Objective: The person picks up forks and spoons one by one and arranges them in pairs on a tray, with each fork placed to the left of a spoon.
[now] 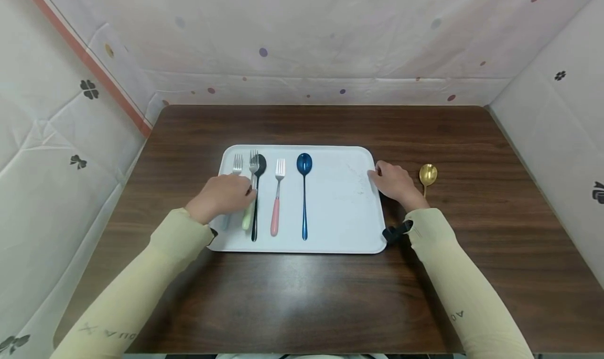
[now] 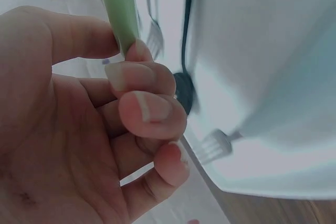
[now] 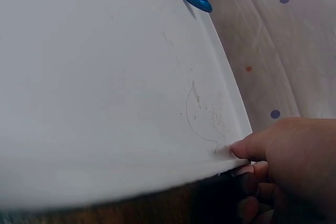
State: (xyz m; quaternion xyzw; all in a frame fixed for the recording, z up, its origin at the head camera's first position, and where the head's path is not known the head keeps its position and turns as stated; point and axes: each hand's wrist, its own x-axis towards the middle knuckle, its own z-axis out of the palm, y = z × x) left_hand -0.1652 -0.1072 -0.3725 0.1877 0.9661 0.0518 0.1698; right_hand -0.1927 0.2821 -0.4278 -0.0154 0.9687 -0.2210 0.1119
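My left hand (image 1: 228,193) pinches a fork with a green handle (image 2: 116,3) between thumb and fingers, over the left part of a white tray (image 1: 344,212). Close beside that fork lies a black spoon (image 1: 255,217), its bowl partly behind the fork's tines. To the left is a fork with a pale blue handle (image 2: 294,93), half covered by the hand in the head view. A pink-handled fork (image 1: 276,212) and a blue spoon (image 1: 304,202) lie further right on the tray. My right hand (image 1: 395,182) grips the tray's right edge, thumb on top and fingers below.
On the brown wooden table (image 1: 481,233), a gold spoon (image 1: 428,175) lies right of the tray, partly behind the right forearm. White patterned cloth (image 1: 302,44) stands behind the table and on both sides.
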